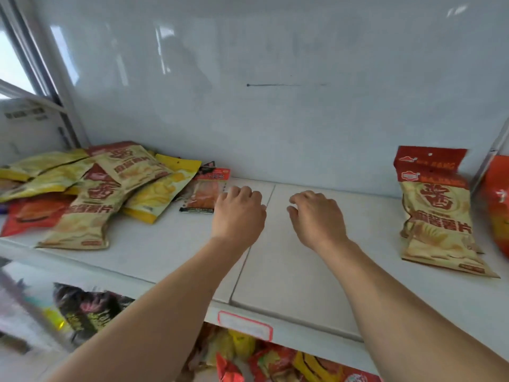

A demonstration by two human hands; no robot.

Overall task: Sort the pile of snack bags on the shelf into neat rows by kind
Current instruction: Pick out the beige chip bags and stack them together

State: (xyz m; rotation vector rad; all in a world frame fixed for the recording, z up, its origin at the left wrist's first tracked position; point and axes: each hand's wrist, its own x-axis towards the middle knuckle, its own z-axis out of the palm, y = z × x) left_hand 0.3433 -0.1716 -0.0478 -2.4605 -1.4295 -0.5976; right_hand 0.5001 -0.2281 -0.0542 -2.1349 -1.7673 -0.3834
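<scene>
A jumbled pile of snack bags lies at the left of the white shelf [303, 271]: beige-and-red chip bags [91, 210], yellow bags [162, 194], a red bag [33, 213] and a small clear pack with orange contents [205, 195]. At the right end stand two beige-and-red chip bags [435, 216], one behind the other. My left hand [238, 213] hovers just right of the small pack, fingers loosely curled, holding nothing. My right hand [316, 216] hangs over the bare middle of the shelf, also loosely curled and holding nothing.
An orange bag [495, 205] leans at the far right edge. The shelf's back wall is glossy white. A lower shelf holds more snack bags [264, 359], and dark bags [88, 310] sit lower left. A price label [245, 325] is on the shelf's front lip.
</scene>
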